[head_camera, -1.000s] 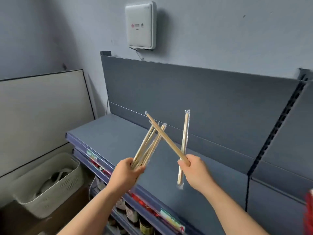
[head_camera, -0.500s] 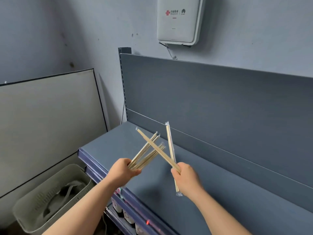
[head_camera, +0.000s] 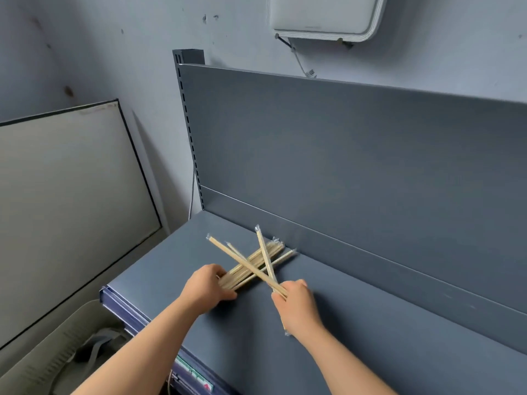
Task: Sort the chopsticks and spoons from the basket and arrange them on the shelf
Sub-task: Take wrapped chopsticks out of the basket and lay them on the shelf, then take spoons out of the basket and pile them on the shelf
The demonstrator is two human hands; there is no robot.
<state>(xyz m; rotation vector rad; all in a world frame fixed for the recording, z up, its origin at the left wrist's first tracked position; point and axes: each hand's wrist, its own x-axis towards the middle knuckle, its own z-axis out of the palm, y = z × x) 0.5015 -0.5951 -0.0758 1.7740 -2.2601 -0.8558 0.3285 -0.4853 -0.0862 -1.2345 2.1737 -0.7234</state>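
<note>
left hand (head_camera: 208, 289) grips a fan of plastic-wrapped wooden chopsticks (head_camera: 258, 262) | they lie low on the dark grey metal shelf (head_camera: 385, 323), tips near its back panel (head_camera: 342, 166), likely starting a pile | right hand (head_camera: 296, 306) clutches two more wrapped pairs (head_camera: 228, 250) crossed over them, seemingly to add | pale plastic basket (head_camera: 57, 352) sits low left

shop, slotted metal display shelving (head_camera: 370, 155), price-label strip (head_camera: 194, 376)

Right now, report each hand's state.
Left hand: grips the bundle of wrapped wooden chopsticks.
Right hand: grips two crossed wrapped wooden chopstick pairs.
</note>
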